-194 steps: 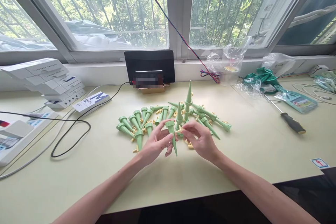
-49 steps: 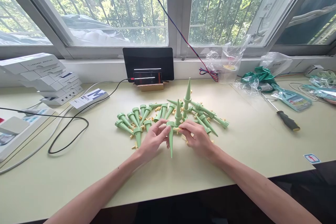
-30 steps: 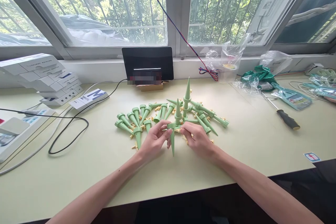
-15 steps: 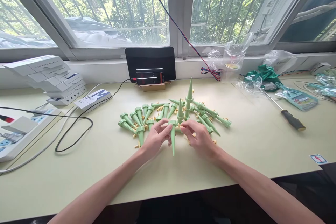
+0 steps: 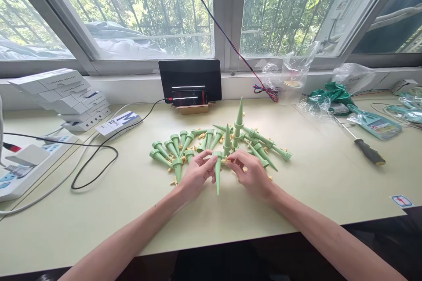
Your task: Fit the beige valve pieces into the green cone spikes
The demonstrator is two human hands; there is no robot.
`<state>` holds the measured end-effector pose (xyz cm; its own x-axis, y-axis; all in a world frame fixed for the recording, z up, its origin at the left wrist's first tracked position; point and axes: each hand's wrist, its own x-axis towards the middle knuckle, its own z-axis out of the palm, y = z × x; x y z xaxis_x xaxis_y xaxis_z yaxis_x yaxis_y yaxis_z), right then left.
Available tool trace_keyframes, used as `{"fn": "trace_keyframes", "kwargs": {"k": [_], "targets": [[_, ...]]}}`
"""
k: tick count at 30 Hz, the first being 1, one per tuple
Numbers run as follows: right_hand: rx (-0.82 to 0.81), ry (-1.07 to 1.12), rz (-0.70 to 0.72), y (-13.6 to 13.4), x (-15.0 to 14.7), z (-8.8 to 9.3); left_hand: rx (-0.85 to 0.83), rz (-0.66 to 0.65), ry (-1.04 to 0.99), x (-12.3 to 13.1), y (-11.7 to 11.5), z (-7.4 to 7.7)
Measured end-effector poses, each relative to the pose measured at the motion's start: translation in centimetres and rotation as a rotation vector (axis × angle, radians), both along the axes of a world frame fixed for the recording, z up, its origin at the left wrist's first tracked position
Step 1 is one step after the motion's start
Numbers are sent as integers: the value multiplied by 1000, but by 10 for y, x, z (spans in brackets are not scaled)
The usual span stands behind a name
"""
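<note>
My left hand [image 5: 198, 170] is closed on a green plant watering spike [image 5: 218, 173], whose tip points down toward me and whose ribbed collar is at the top. Close beside it, my right hand [image 5: 249, 171] pinches a small yellow valve [image 5: 226, 159] at the spike's collar; whether the valve is seated in the spike cannot be made out. Behind my hands lie several more green spikes [image 5: 177, 167] with yellow valves, spread in a fan on the table. Two spikes [image 5: 239, 116] stand upright with their tips up, just beyond my fingers.
A phone [image 5: 189, 97] and a black tablet [image 5: 189, 74] lean at the window sill. Stacked white boxes [image 5: 66, 96], a power strip [image 5: 36, 162] and looping cables are on the left. On the right lie a screwdriver [image 5: 367, 151], plastic bags and a green packet [image 5: 379, 124].
Both hands hold nearly the same pose over the spike and valve. The whole view has shifted very slightly.
</note>
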<state>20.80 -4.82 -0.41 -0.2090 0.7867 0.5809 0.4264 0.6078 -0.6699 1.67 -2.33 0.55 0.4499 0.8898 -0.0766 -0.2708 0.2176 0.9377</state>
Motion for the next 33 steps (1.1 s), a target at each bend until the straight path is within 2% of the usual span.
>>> {"fn": "trace_keyframes", "kwargs": {"k": [8, 19, 27, 33], "targets": [[7, 28, 2, 1, -1, -2, -11, -20, -20, 0, 1, 0], [22, -34, 7, 1, 2, -4, 209, -93, 90, -2, -1, 0], [3, -51, 14, 1, 3, -5, 256, -80, 154, 0, -5, 9], [-8, -66, 26, 1, 4, -5, 299, -80, 214, -2, -5, 6]]}}
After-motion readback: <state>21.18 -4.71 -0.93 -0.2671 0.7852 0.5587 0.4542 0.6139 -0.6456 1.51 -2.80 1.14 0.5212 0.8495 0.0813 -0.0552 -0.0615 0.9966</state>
